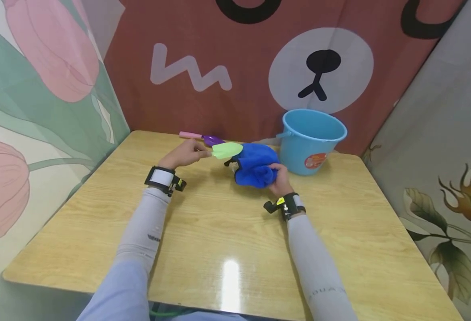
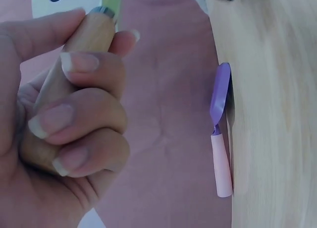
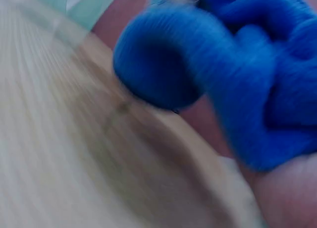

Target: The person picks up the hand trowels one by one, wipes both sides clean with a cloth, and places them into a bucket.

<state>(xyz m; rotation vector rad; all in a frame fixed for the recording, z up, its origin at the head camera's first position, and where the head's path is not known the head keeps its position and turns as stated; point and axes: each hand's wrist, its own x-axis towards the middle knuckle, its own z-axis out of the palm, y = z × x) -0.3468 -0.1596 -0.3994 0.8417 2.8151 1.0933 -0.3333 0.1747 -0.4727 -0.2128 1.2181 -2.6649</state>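
Observation:
My left hand (image 1: pixel 184 154) grips the wooden handle (image 2: pixel 94 33) of a small hand trowel, its fingers curled round it. The trowel's light green blade (image 1: pixel 227 150) points right, and its tip overlaps a bunched blue cloth (image 1: pixel 255 166) in the head view. That cloth is soft, with dark edging and a small pale patch at its left side. My right hand (image 1: pixel 281 180) holds the cloth by its right side, thumb on top and the other fingers largely hidden. In the right wrist view, folds of the cloth hang over the table beside the hand (image 3: pixel 292 193).
A purple trowel (image 1: pixel 212 141) with a pink handle lies along the table's back edge, behind my left hand. At the back right stands a light blue bucket (image 1: pixel 297 154) with a red sticker. Printed curtains border the wooden table (image 1: pixel 203 249) behind and at both sides.

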